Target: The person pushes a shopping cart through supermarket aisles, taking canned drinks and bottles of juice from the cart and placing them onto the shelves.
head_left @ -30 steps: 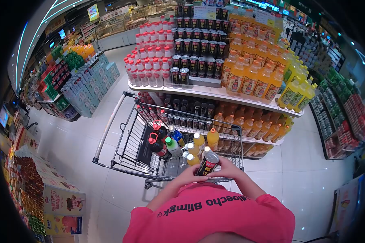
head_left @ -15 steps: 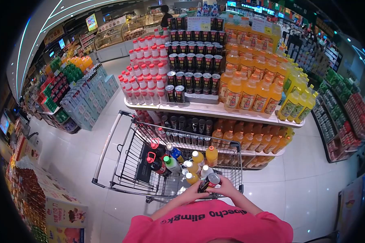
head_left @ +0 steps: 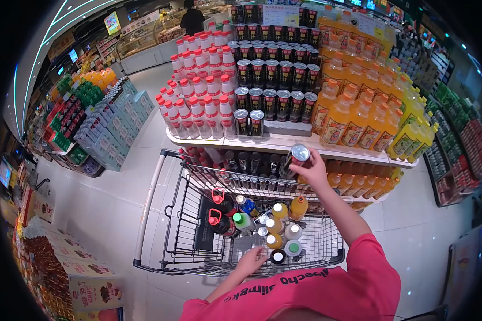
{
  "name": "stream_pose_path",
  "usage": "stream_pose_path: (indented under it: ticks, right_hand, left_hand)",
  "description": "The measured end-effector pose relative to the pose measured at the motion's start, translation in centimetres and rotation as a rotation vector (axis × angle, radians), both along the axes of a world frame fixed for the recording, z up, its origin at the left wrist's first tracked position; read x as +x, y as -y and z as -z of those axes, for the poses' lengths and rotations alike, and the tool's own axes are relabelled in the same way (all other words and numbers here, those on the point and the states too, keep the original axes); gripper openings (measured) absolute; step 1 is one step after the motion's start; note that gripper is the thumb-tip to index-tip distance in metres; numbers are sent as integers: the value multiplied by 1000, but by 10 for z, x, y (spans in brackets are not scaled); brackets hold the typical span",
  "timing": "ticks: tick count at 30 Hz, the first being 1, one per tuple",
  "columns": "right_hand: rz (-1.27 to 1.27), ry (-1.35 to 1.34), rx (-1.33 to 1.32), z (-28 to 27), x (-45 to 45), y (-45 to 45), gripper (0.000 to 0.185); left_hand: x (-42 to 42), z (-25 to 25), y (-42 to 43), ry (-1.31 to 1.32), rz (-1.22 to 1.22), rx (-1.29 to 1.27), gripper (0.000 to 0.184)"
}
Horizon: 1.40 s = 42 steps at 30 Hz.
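My right hand is wrapped round a black can, held up over the far side of the shopping cart, below the shelf edge. My left hand hangs over the cart's near rim, fingers apart, holding nothing. Inside the cart stand dark bottles with red handles, a green-capped bottle, a blue bottle, an orange bottle and several white-capped bottles. On the shelf, rows of black cans have a gap at the front, right of two front cans.
The display shelf also bears red-capped bottles, orange bottles and yellow-green bottles. Stacked cartons stand at left. A person in dark clothes is at the far counter. More drinks shelves stand at right.
My right hand has moved up and forward with the can, away from my body. My left hand has let go of the can and dropped back to the left. The view has shifted.
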State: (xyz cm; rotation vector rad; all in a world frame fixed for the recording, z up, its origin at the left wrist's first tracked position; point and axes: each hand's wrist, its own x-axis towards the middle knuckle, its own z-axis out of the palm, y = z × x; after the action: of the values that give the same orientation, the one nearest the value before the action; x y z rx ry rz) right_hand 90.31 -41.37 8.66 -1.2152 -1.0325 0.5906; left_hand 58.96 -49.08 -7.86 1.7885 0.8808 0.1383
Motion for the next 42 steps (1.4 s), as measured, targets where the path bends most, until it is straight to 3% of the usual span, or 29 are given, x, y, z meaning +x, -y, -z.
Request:
stream_pose_path:
  ticks: [5, 11, 13, 17, 32, 33, 37, 41, 42]
  right_hand:
    - [83, 125, 156, -15, 53, -115, 62]
    - [250, 226, 26, 14, 77, -178, 65]
    - [291, 356, -43, 22, 76, -183, 67]
    - [274, 431, -126, 13, 67, -179, 70]
    - [279, 508, -175, 45, 55, -194, 72]
    - [268, 452, -167, 48, 55, -195, 73]
    - [364, 673, -89, 67, 63, -202, 81]
    - [291, 549, -91, 87, 65, -203, 86]
    - [287, 531, 3, 98, 68, -204, 87]
  left_hand:
    - [-13, 35, 13, -194, 184, 257, 48]
    - [-14, 33, 27, -179, 146, 178, 38]
    - [-12, 38, 26, -213, 123, 99, 39]
    - [-6, 36, 27, -189, 156, 181, 30]
    - [-7, 33, 27, -60, 104, 240, 23]
    - [-7, 32, 26, -57, 96, 217, 23]
    - [-6, 33, 25, -38, 61, 133, 23]
    - [-10, 45, 26, -49, 56, 90, 24]
    - [-8, 34, 20, -88, 44, -46, 24]
